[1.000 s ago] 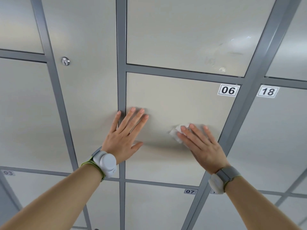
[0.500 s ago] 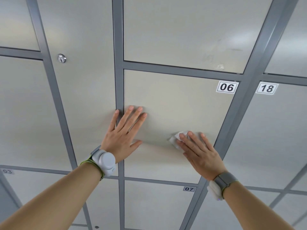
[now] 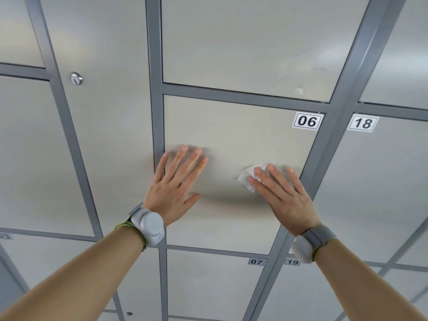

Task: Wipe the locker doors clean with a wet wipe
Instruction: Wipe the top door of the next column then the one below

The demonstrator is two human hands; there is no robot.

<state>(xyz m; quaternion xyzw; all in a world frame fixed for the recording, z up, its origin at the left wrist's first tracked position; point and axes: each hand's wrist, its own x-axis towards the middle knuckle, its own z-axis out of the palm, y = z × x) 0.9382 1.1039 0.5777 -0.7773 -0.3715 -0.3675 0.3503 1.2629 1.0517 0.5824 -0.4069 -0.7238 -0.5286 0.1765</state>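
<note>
The beige locker door (image 3: 234, 126) labelled 06 fills the middle of the view, framed in grey metal. My left hand (image 3: 176, 188) lies flat with straight fingers against the door's left side, its little finger over the frame edge. My right hand (image 3: 282, 195) presses a crumpled white wet wipe (image 3: 249, 178) flat against the door's right part with straight fingers. Most of the wipe is hidden under the fingers; its left edge sticks out.
Neighbouring doors surround it: door 18 (image 3: 379, 186) to the right, door 07 (image 3: 208, 283) below, a tall door with a round lock (image 3: 76, 78) to the left. The door above shows smudges and a small white mark (image 3: 298, 90).
My right hand and the wipe slid down and a little left, then back up and to the right on door 06. My left hand stays flat in the same spot.
</note>
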